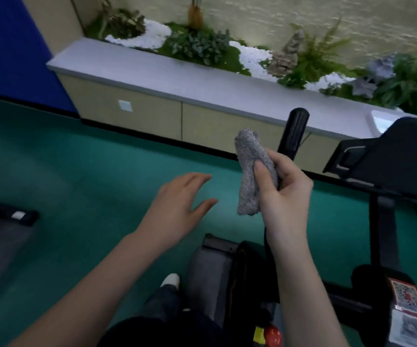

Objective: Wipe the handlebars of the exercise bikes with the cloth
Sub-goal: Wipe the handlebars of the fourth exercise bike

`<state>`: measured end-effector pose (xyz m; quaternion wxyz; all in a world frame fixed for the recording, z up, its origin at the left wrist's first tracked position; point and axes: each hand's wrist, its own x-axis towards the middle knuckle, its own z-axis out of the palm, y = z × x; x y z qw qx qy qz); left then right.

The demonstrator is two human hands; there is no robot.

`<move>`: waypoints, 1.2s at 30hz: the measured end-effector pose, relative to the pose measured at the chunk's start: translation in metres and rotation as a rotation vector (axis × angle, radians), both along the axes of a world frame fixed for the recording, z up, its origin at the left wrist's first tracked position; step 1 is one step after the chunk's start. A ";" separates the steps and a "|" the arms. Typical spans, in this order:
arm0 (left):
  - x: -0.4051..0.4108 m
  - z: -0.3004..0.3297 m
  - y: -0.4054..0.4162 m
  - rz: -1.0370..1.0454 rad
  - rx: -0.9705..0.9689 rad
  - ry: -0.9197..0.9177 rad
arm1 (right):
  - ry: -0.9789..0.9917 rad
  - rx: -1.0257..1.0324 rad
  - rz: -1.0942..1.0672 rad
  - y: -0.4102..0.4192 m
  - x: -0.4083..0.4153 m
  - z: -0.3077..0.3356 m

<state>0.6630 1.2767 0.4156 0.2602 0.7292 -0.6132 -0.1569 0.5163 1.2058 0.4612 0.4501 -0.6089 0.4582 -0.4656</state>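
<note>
Right hand (281,194) grips a bunched grey fuzzy cloth (251,171), thumb pressed across its front, fingers curled round the back. Cloth sits against the black padded upright handlebar (293,131) of the exercise bike; can't tell whether the fingers also wrap the bar. Left hand (177,209) hovers over the teal floor (77,171), fingers spread and relaxed, holding nothing. Black bike console (390,156) to the right, planter ledge (177,78) behind.
</note>
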 end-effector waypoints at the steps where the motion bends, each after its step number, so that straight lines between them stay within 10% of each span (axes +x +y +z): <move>1: 0.004 0.000 0.011 0.033 0.006 -0.048 | 0.006 0.004 0.037 0.006 0.006 -0.002; 11: 0.063 -0.014 0.109 0.307 0.223 -0.315 | 0.032 0.031 0.295 0.060 0.073 -0.017; 36: 0.324 -0.084 0.419 0.878 0.516 -0.208 | 0.185 0.106 0.796 0.277 0.375 -0.058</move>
